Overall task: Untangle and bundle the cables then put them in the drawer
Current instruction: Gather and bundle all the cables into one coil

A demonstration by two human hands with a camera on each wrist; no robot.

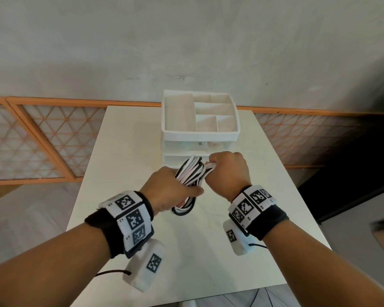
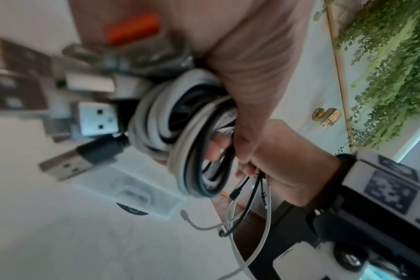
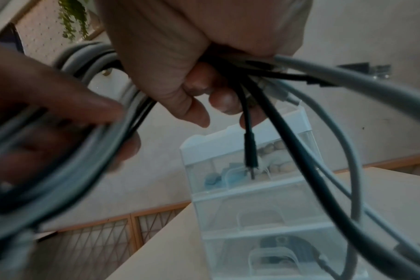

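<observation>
White table (image 1: 142,251) below, reaching back to a pale wall. At its far edge, a white organizer (image 1: 200,134): open divided tray on top, clear drawers (image 3: 259,214) stacked beneath, all pushed in; blue bits in the top one, something dark and round in the lowest, too blurred to name. Held in the air just in front of the organizer, between both hands, the cables (image 1: 191,173): a coil of white and black loops. Left hand (image 1: 171,189) wrapped around the coil's near side, fingers curled through the loops. Right hand (image 1: 227,171) fisted tight on the strands at the coil's far end. From that fist, loose ends (image 3: 249,151) hanging down. Beside the left palm, USB plugs (image 2: 96,121) sticking out.
</observation>
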